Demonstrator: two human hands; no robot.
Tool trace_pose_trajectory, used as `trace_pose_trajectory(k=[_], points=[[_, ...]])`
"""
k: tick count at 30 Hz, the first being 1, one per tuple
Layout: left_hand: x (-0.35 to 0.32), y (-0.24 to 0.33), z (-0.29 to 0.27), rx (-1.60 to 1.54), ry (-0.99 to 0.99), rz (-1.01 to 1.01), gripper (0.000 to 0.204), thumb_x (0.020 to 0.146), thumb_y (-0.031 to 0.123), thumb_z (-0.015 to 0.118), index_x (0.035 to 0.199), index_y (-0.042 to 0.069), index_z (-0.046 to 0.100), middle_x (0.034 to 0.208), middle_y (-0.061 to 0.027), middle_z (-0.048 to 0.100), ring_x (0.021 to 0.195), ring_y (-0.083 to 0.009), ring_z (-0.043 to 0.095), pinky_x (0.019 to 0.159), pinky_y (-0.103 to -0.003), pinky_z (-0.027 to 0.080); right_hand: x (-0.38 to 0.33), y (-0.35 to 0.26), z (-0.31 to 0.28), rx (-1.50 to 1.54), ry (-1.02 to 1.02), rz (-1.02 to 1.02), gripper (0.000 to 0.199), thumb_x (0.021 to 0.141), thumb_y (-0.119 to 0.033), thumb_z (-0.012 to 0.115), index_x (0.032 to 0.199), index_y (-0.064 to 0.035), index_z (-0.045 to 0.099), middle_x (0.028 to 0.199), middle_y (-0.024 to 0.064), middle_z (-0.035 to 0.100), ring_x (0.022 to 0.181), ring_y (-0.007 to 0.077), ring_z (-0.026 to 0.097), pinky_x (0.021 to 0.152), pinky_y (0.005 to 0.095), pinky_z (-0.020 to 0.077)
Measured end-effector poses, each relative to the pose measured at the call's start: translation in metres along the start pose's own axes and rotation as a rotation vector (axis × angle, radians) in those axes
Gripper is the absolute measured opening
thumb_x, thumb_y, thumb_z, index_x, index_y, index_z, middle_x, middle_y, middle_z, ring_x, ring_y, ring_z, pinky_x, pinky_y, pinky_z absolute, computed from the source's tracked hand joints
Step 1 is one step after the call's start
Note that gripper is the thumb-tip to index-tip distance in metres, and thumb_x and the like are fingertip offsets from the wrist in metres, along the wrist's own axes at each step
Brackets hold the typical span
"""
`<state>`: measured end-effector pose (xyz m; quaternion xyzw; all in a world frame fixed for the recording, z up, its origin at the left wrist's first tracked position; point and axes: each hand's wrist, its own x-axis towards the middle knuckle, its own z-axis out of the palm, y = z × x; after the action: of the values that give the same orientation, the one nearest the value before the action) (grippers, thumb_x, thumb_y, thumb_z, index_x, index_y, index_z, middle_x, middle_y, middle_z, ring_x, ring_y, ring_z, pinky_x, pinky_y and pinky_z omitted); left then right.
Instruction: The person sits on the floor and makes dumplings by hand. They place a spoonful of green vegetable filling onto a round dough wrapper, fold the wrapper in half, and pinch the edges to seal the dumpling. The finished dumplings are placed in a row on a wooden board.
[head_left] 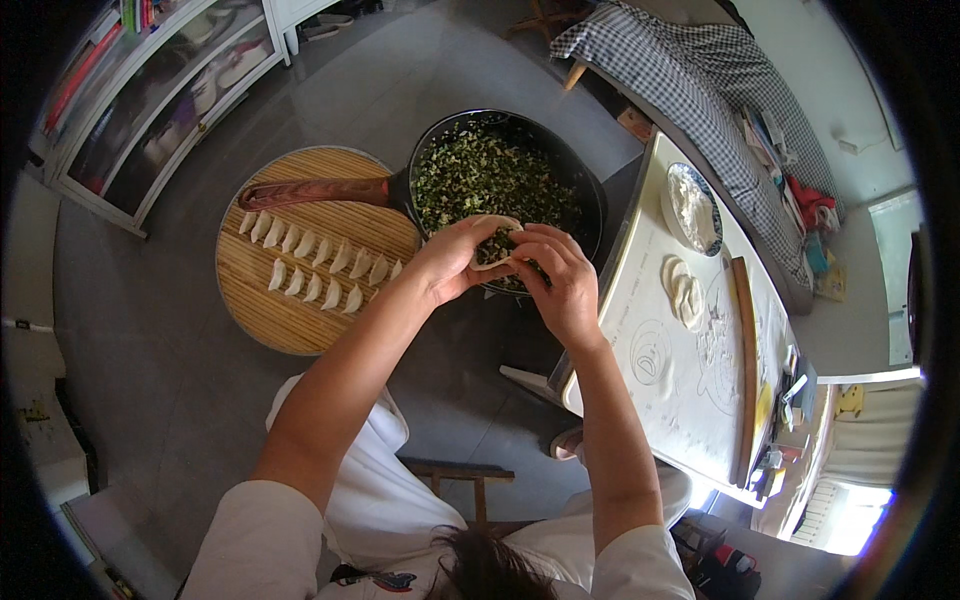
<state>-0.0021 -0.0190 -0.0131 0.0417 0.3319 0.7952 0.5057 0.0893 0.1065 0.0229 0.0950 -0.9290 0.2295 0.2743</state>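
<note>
A round dumpling wrapper with chopped green filling in it lies cupped in my left hand. My right hand pinches the wrapper's edge from the other side, and the middle of the wrapper still shows the filling. Both hands are above the near rim of a black frying pan, which holds a large heap of chopped green filling. The pan's wooden handle points left over a round slatted board. Two rows of white folded dumplings lie on that board.
To the right stands a white table bearing a bowl of flour, a stack of pale dough wrappers and a long rolling pin. A checked-cloth bed is beyond it. A white cabinet stands far left.
</note>
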Motion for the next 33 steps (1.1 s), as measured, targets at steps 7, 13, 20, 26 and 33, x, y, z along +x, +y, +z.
trace_pose_trajectory(k=[7,13,20,26,33], points=[[-0.002,-0.004,0.004,0.315,-0.028,0.078,0.026,0.091,0.025,0.038,0.100,0.007,0.053,0.098,-0.0040,0.053,0.090,-0.0117,0.053,0.079,-0.034,0.050,-0.002,-0.001,0.005,0.026,-0.038,0.207,0.014,0.067,-0.006,0.063,0.080,-0.0044,0.058,0.086,0.0066,0.061,0.086,0.0252,0.057,0.068,0.0334,0.0472],[-0.002,-0.002,-0.001,0.126,-0.128,0.033,0.026,0.091,0.028,0.037,0.101,0.008,0.052,0.098,-0.0033,0.053,0.089,-0.0116,0.054,0.079,-0.033,0.050,0.009,-0.001,0.009,-0.009,0.164,0.065,0.016,0.065,-0.005,0.063,0.080,-0.0057,0.060,0.082,0.0062,0.061,0.083,0.0238,0.057,0.067,0.0327,0.0469],[-0.004,0.002,0.000,0.220,-0.154,0.008,0.030,0.088,0.031,0.043,0.106,0.007,0.050,0.098,-0.0048,0.053,0.090,-0.0125,0.054,0.079,-0.031,0.048,0.002,0.000,0.012,0.178,0.110,0.296,0.017,0.066,-0.003,0.064,0.083,-0.0046,0.059,0.088,0.0075,0.060,0.080,0.0242,0.056,0.068,0.0314,0.0464],[-0.004,0.007,-0.003,0.405,-0.121,0.158,0.036,0.080,0.014,0.058,0.112,0.004,0.047,0.101,-0.0066,0.054,0.090,-0.0144,0.055,0.078,-0.028,0.048,0.007,0.004,0.013,0.376,0.145,0.454,0.049,0.066,-0.015,0.071,0.109,-0.0052,0.049,0.103,0.0108,0.054,0.094,0.0228,0.052,0.079,0.0321,0.0430],[-0.004,0.013,-0.004,0.046,-0.191,0.116,0.030,0.080,0.008,0.057,0.109,0.004,0.049,0.096,-0.0049,0.056,0.082,-0.0125,0.057,0.073,-0.023,0.048,-0.005,0.014,0.022,0.372,0.020,0.285,0.068,0.078,-0.028,0.059,0.131,-0.0034,0.024,0.135,0.0168,0.027,0.125,0.0298,0.025,0.100,0.0366,0.0241]])
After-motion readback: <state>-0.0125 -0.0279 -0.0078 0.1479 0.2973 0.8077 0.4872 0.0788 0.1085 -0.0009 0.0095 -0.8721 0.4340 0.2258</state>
